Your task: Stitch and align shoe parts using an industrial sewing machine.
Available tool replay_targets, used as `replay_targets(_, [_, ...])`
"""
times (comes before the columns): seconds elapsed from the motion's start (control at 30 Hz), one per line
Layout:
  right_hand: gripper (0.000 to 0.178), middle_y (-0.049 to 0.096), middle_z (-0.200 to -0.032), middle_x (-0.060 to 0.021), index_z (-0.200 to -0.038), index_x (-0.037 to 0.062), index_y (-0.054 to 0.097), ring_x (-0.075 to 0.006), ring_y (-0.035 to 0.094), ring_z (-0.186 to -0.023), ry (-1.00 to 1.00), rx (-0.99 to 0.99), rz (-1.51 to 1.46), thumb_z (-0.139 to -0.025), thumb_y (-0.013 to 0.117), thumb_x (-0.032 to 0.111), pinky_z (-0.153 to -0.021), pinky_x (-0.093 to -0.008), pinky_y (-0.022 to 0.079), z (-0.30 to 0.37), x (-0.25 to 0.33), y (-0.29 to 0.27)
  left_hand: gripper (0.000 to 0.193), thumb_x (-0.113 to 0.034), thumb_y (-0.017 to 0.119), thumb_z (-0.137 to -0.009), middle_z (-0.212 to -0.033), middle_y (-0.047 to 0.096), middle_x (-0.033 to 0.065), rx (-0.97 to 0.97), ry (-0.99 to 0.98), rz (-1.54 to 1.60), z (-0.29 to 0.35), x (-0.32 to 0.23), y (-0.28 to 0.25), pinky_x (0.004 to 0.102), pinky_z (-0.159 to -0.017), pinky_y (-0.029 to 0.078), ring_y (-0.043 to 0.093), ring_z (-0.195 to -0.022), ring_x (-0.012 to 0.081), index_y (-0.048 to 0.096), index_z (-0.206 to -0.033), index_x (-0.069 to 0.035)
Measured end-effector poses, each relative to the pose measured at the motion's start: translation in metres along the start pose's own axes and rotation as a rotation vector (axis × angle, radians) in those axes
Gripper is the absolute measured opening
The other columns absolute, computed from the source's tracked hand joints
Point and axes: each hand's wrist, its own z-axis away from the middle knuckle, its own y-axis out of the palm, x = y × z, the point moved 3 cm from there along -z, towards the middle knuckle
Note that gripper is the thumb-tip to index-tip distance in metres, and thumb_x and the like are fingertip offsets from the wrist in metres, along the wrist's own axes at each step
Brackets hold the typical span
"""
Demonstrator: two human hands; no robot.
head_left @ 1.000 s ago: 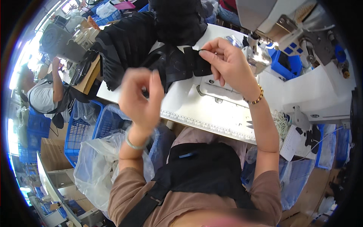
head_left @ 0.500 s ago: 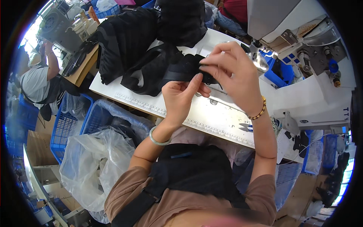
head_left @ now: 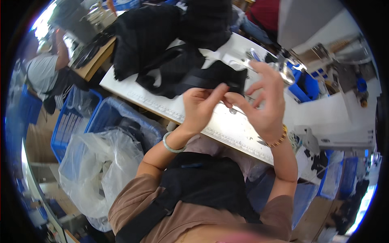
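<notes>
A black fabric piece (head_left: 216, 77) lies across the white table with its near edge raised in my left hand (head_left: 202, 107). The left thumb presses on top of that edge and the fingers curl beneath it. Just right of it is my right hand (head_left: 265, 107), its fingers apart. Its thumb tip lies by the fabric's near edge, close to the left thumb; whether it touches the cloth I cannot tell. More black fabric (head_left: 174, 65) continues leftward from the held part, with a curved opening in it.
Black fabric stacks (head_left: 148, 34) stand at the table's back. A ruler strip (head_left: 239, 148) runs along the front edge. At right is a sewing machine (head_left: 344, 117) with a blue bin (head_left: 302, 83) behind. Blue baskets (head_left: 73, 129) and a clear plastic bag (head_left: 97, 170) are at left; another person sits beyond.
My right hand has gone from a pinch at the fabric's upper edge to spread fingers, lower down. The left hand keeps its hold. The whole view has shifted slightly and is blurred.
</notes>
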Motion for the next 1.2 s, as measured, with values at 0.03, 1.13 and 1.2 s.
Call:
replay_targets(0.03, [0.016,0.058,-0.089,-0.0048,-0.089,0.002,0.061,-0.0111,0.053,-0.061,0.437,-0.058,-0.196,-0.074,0.068,0.005,-0.051,-0.021,0.043,-0.002,0.0,-0.002,0.014,-0.005,0.058,-0.087,-0.071,0.063,0.0092,0.071,-0.038,0.009,0.0,-0.002,0.002,0.0233,-0.054,0.049,0.061,-0.06,0.0126,0.061,-0.09,0.008])
replay_targets(1.13, [0.036,0.059,-0.103,-0.0316,-0.103,-0.0101,0.059,-0.0228,0.065,-0.085,0.028,0.344,0.443,-0.077,0.052,0.013,-0.06,-0.0263,0.053,-0.057,0.097,0.396,0.028,-0.029,0.055,-0.088,-0.091,0.056,0.0024,-0.497,0.048,-0.601,-0.162,-0.022,-0.388,0.0261,-0.074,0.039,0.048,-0.083,0.0108,0.058,-0.099,-0.004])
replay_targets(1.2, [0.034,0.059,-0.102,-0.03,-0.102,-0.0112,0.059,-0.0223,0.064,-0.08,-0.015,0.372,0.302,-0.077,0.052,0.011,-0.059,-0.0263,0.052,-0.043,0.089,0.38,0.026,-0.027,0.056,-0.086,-0.08,0.057,0.0014,-0.54,0.114,-0.707,-0.171,-0.013,-0.384,0.0265,-0.068,0.039,0.049,-0.073,0.0115,0.062,-0.089,-0.002])
